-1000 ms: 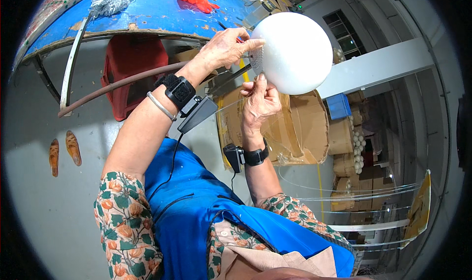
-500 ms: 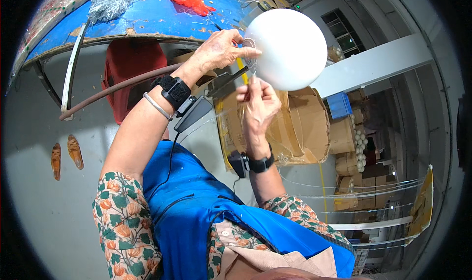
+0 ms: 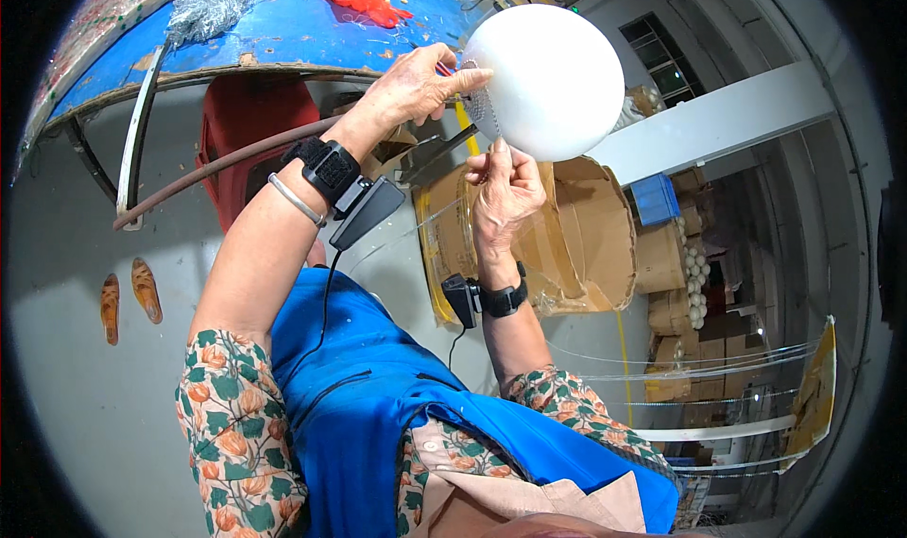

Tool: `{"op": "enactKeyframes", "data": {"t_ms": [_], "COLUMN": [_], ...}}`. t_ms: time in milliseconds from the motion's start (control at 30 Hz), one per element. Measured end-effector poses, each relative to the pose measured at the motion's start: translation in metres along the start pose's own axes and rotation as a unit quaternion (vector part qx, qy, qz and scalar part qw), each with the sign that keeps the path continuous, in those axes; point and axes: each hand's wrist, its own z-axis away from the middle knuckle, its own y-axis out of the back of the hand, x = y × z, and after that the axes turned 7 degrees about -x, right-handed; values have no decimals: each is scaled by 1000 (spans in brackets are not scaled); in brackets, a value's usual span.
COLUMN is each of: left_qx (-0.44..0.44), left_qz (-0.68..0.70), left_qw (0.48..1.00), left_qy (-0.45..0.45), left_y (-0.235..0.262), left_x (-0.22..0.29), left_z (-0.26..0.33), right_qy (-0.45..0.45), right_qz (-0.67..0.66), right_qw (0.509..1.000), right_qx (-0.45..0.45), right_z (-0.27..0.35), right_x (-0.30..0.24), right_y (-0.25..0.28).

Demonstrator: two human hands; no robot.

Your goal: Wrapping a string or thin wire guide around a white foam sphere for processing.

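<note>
A large smooth white ball (image 3: 553, 83) is at the upper middle. On its left side sits a round patch of coiled silvery beaded strand (image 3: 479, 92). My left hand (image 3: 420, 85) is at that side, with a finger pressed against the ball at the coil and the other fingers curled. A bit of something red and blue shows by its fingers; what it is cannot be made out. Below the ball, my right hand (image 3: 507, 193) pinches the silvery strand where it comes off the coil. What supports the ball is hidden.
A blue table (image 3: 283, 42) carries silver tinsel (image 3: 217, 7) and a red plastic bundle (image 3: 364, 1). Below it stands a red stool (image 3: 248, 122). An open cardboard box (image 3: 590, 226) is beyond my right hand. Thin strands run to a board (image 3: 812, 396) at right.
The ball has shifted slightly up and left. My right hand has risen a little toward it, and the strand between its fingers and the coil shows more clearly. My left hand has moved slightly.
</note>
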Motion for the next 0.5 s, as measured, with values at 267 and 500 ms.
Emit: {"op": "enactKeyframes", "data": {"t_ms": [267,500], "left_qx": [75,-14], "left_qz": [-109,6], "left_qw": [990,997], "left_qy": [-38,-78], "left_y": [-3,-3], "left_x": [-12,-2], "left_z": [-7,-5], "right_qy": [-5,0], "right_qz": [5,0], "right_qw": [1000,1000], "right_qx": [12,18], "right_z": [-2,-5], "right_x": [4,2], "right_y": [-5,-5]}}
